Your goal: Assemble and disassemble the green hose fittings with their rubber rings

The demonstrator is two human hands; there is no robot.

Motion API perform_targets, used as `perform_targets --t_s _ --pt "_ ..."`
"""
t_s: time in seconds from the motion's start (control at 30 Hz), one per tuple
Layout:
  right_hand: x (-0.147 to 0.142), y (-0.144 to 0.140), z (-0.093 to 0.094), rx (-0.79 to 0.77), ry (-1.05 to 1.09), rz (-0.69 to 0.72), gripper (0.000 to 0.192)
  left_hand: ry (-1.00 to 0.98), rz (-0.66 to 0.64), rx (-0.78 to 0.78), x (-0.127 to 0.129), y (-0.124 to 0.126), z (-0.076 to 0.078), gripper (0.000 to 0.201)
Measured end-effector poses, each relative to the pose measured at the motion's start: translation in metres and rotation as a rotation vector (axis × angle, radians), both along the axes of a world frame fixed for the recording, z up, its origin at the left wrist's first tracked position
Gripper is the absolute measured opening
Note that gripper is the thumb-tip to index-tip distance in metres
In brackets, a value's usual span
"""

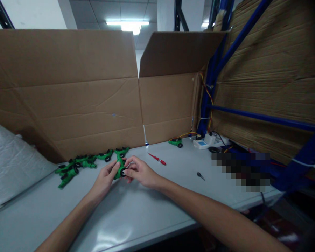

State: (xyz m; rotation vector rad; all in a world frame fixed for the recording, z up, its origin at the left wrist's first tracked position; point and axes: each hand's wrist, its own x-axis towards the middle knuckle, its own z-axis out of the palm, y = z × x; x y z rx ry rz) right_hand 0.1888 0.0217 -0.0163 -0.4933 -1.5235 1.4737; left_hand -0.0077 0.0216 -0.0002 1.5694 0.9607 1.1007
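Note:
My left hand (108,175) is closed around a green plastic piece with a black wheel (118,171), held up over the grey tabletop (147,210). The fingers of my right hand (139,172) are pinched at the black wheel on its right side. What the piece is exactly I cannot make out. Beyond my left hand, several similar green pieces (68,175) with black parts lie in a loose row. A red screwdriver (157,159) rests on the table past my right hand. Farther right lies a small black key-like tool (200,175).
One more green piece (176,142) sits at the back by a white power strip (202,143) with wires. Cardboard walls (94,98) stand behind the table. A silvery padded bag (13,168) is on the left, a blue metal frame (212,80) on the right.

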Motion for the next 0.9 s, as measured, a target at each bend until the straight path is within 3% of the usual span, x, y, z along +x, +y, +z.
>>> perform_targets --t_s 0.5,0.9 --pt "0.000 -0.002 -0.005 0.081 -0.025 -0.027 0.047 0.085 0.033 0.112 0.000 -0.003 0.007 0.055" --pt "0.005 -0.013 0.004 0.259 -0.240 -0.194 0.014 0.084 0.050 0.104 -0.004 0.003 -0.001 0.055"
